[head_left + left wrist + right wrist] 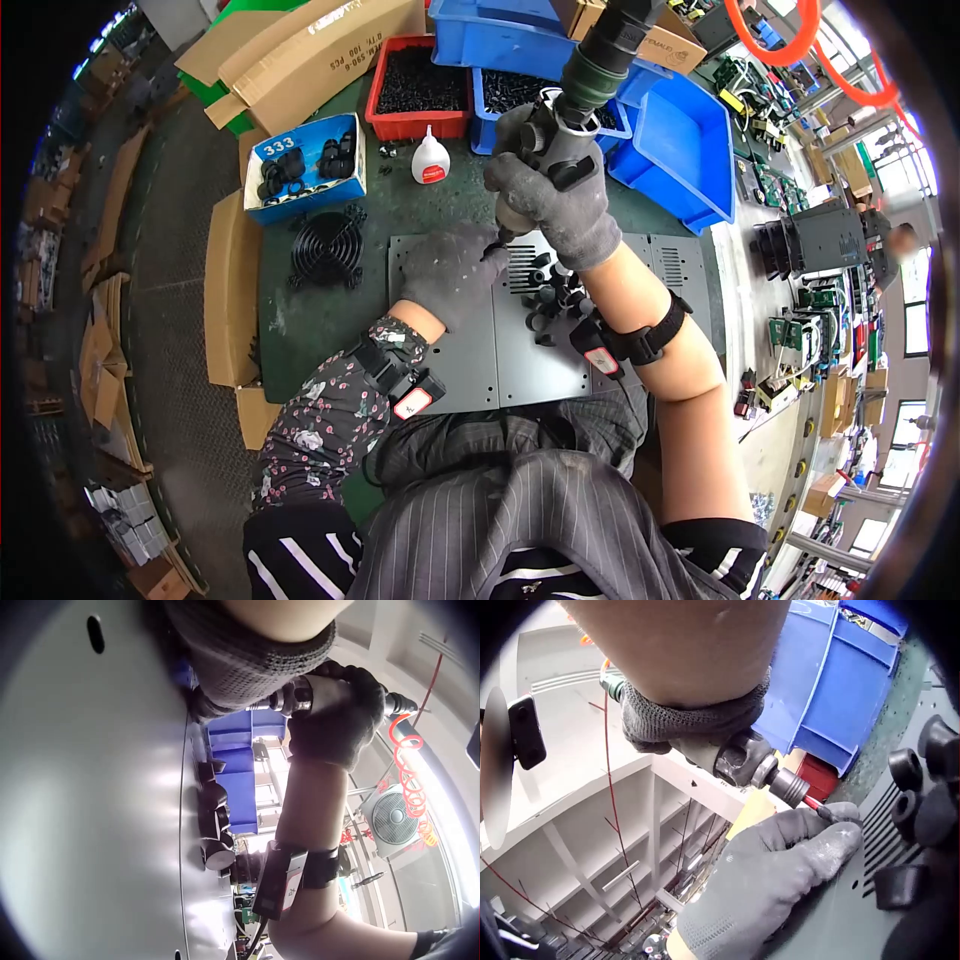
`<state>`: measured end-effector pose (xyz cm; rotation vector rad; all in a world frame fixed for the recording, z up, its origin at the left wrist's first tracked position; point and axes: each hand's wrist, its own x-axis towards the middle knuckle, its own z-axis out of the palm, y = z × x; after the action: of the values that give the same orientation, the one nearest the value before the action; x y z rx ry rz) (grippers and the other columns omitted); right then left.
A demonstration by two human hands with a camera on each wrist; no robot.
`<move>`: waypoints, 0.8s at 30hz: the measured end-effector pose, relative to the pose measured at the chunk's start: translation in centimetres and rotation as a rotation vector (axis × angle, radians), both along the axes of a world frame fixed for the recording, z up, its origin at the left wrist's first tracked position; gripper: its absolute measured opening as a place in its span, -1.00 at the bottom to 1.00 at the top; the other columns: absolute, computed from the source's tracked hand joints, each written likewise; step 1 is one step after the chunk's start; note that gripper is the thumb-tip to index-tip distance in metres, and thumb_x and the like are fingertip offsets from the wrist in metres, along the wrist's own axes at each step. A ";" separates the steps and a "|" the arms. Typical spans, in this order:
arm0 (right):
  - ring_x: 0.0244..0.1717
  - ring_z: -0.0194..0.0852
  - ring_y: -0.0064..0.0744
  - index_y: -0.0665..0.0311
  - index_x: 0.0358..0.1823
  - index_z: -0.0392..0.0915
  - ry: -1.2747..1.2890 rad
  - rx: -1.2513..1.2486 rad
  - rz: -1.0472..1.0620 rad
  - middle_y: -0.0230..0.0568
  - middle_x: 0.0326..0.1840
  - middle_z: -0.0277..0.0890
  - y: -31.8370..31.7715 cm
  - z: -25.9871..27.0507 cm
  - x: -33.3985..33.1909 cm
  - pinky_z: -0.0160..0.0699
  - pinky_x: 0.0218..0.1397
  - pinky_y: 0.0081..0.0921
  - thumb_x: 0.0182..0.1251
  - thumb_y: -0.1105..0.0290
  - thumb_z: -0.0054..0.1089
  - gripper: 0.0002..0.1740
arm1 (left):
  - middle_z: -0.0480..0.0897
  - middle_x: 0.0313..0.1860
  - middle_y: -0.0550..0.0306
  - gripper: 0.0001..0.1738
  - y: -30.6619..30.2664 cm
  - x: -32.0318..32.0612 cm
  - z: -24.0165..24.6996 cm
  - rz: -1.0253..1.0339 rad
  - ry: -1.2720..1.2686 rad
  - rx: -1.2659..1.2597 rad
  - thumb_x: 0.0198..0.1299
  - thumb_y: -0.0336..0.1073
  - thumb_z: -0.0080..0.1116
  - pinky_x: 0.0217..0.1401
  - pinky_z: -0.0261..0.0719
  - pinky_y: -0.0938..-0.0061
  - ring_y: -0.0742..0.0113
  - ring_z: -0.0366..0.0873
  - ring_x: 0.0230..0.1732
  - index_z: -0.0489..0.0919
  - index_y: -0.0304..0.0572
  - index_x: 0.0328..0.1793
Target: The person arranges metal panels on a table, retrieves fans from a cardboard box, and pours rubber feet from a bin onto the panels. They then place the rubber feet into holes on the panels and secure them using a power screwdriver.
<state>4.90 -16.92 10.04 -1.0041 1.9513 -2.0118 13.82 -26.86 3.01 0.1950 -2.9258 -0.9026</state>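
My gloved right hand (565, 205) grips a power screwdriver (597, 75), held with its bit pointing down at a grey metal panel (540, 375). In the right wrist view the red-and-black bit (815, 804) comes out of the driver's ribbed nose. My gloved left hand (450, 275) rests low over the panel, thumb and forefinger pinching around the bit's lower end by the slots; whatever sits at its very tip is hidden. Several black rubber feet (545, 300) lie loose on the panel, just right of the left fingertips.
Behind the panel stand a white bottle (430, 160), a red bin (415, 118) of small black parts, and blue bins (680, 150). At the left are a black fan guard (327, 248) and a blue box (306, 190) of black parts. Red coiled hose (845, 80) hangs upper right.
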 end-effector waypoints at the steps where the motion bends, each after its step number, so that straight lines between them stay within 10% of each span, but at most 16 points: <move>1: -0.46 0.45 -0.51 0.34 -0.31 0.41 0.023 -0.078 0.014 -0.30 -0.49 0.42 0.2 0.0 0.0 0.44 -0.38 -0.56 -0.08 0.48 0.19 -0.75 | 0.58 -0.19 0.01 -0.71 -0.1 0.0 0.0 -0.004 0.001 -0.006 0.08 -0.12 0.07 -0.10 0.47 0.18 0.00 0.53 -0.14 0.57 -0.14 -0.21; 6: -0.49 0.37 -0.58 0.33 -0.17 0.40 -0.124 -0.355 0.044 -0.28 -0.46 0.40 3.5 2.8 2.0 0.43 -0.40 -0.56 0.02 0.59 0.14 -0.71 | 0.54 -0.39 0.08 -0.63 -1.7 -1.0 -0.3 0.140 -0.034 0.284 0.10 -0.24 0.05 -0.31 0.50 0.34 0.25 0.54 -0.35 0.47 -0.23 0.02; 10: -0.46 0.42 -0.42 0.28 -0.10 0.37 -0.037 -0.486 -0.039 -0.21 -0.45 0.40 5.9 2.9 3.1 0.49 -0.39 -0.46 0.06 0.54 0.11 -0.68 | 0.45 -0.45 0.32 -0.68 -3.3 0.3 1.4 0.344 -0.207 1.569 0.22 -0.33 -0.09 -0.63 0.23 0.77 0.67 0.28 -0.56 0.43 -0.21 0.10; 24: -0.39 0.17 -0.42 0.15 -0.14 0.23 -0.119 -0.664 -0.033 -0.31 -0.31 0.19 8.3 2.7 7.4 0.22 -0.32 -0.43 -0.03 0.41 0.10 -0.62 | 0.46 -0.34 0.31 -0.71 2.2 6.2 1.0 0.328 -0.380 1.964 0.28 -0.23 0.00 -0.63 0.22 0.82 0.64 0.27 -0.53 0.46 -0.18 0.05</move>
<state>12.25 -8.62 12.77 -0.9258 1.2523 -2.7392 20.01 -24.61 4.02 0.8368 -0.8998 -3.2035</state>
